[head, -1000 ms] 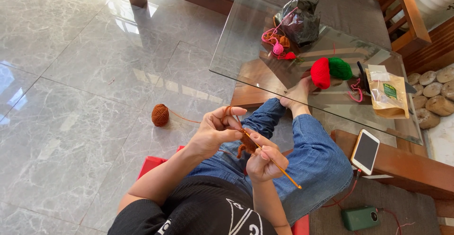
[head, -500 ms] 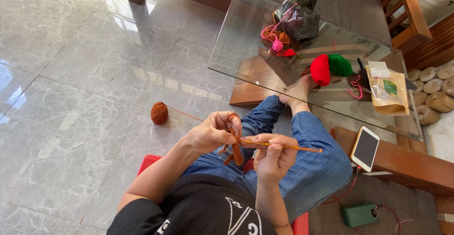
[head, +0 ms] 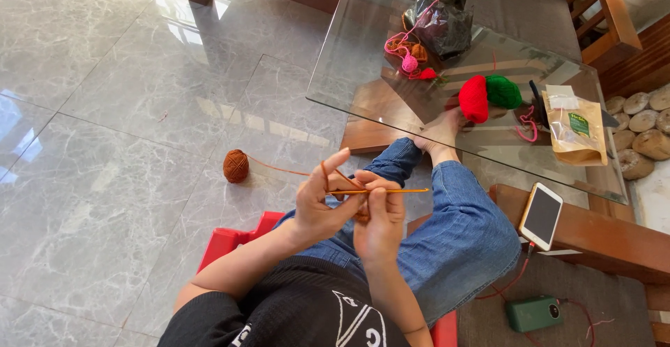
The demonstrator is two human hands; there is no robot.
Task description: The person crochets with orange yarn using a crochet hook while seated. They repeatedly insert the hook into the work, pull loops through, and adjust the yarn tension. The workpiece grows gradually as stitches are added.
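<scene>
Rust-orange yarn strand (head: 279, 168) runs slack from the round orange yarn ball (head: 236, 166) on the floor, at 9 o'clock of the hands. Left hand (head: 317, 204) tensions it; right hand (head: 380, 218) pinches the thin orange crochet hook (head: 391, 191). Risk: a tug rolls the ball, or the loop slips off.

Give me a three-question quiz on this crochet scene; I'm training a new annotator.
1. True or false: the brown yarn ball lies on the glass table.
2. Which hand grips the crochet hook? A left hand B right hand
3. Fill in: beside the green yarn ball lies a ____ one.

Key: 1 false, it lies on the floor; 2 B; 3 red.
</scene>
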